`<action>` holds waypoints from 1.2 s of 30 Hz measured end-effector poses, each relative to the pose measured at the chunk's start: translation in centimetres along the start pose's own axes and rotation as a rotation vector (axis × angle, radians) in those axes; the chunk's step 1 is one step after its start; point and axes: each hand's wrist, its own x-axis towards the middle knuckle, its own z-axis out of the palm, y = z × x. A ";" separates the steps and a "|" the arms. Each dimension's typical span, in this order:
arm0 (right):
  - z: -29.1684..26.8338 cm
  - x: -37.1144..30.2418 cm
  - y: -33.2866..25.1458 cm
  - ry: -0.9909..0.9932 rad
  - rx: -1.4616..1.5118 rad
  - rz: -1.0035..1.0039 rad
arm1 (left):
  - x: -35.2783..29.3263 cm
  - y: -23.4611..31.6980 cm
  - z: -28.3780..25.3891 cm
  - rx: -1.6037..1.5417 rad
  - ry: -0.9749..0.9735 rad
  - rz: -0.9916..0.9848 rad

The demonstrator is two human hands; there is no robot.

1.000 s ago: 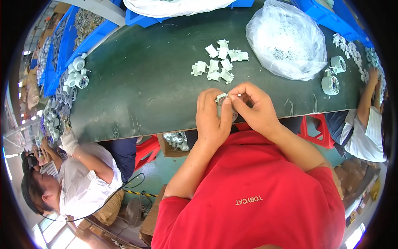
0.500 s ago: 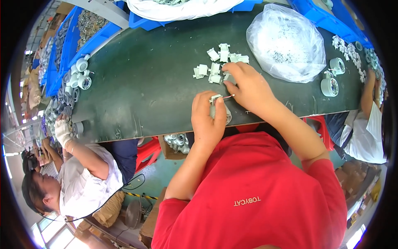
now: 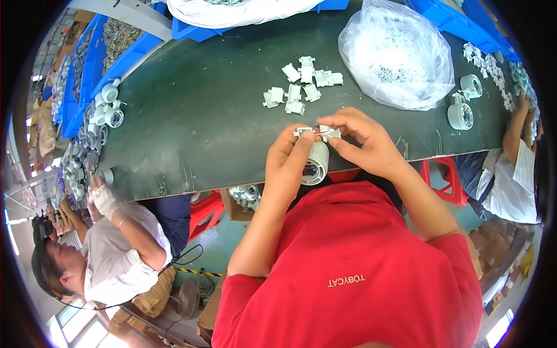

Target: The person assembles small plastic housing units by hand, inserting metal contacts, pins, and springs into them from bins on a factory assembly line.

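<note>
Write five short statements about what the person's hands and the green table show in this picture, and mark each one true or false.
1. The left hand holds a white cylindrical part. True.
2. The right hand rests flat on the table, away from the left hand. False: it is raised at the small white piece on top of the cylindrical part, right beside the left hand.
3. A cluster of small white plastic pieces lies on the table beyond the hands. True.
4. The clear plastic bag lies to the person's left. False: it is up to the right.
5. The table is red. False: it is dark green.
</note>
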 end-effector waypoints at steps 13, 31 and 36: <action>2.7 -0.9 -0.5 0.199 0.345 0.122 | 1.0 -1.5 1.2 1.086 0.205 0.713; 5.7 -1.3 0.2 0.460 0.081 -0.025 | 1.1 -2.5 0.9 1.138 0.172 0.845; 5.9 -0.8 0.2 0.494 0.096 -0.101 | 1.3 -2.6 0.2 1.011 0.184 0.773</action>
